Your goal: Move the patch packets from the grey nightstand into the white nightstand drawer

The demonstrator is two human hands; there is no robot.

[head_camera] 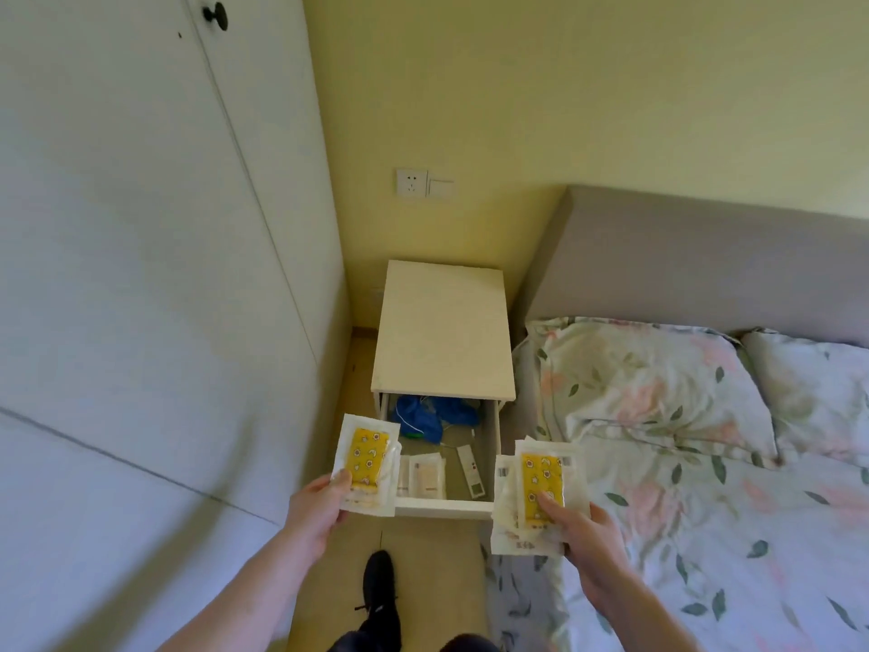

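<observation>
the left hand (pixel 316 503) grips one patch packet (pixel 366 463) at its lower edge, with the thumb on the front and the other fingers behind it. this packet is white with a yellow printed patch inside, and it is held upright over the front left corner of the open drawer (pixel 442 505). the right hand (pixel 580 522) holds a stack of patch packets (pixel 536 496), several of them fanned one behind the other, the thumb pressing on the yellow front one. this stack hangs just beside the front right corner of the drawer, over the edge of the bed (pixel 705 534).

between the two hands the drawer of the white nightstand (pixel 442 331) is pulled out. inside it, close to the left hand, some pale packets (pixel 423 475) already lie flat on the bottom. nearer to the right hand a small white device (pixel 470 470) with a thin cable lies on the bottom. farther from both hands, at the back of the drawer, there is a blue crumpled thing (pixel 432 416); what it is i cannot tell.

beyond the right hand are flowered pillows (pixel 649 392) and a grey headboard (pixel 705 261). to the outer side of the left hand stands a white wardrobe (pixel 141 228). below and between the forearms a dark shoe (pixel 378 590) stands on the floor. on the wall above the nightstand is a socket (pixel 412 182)
</observation>
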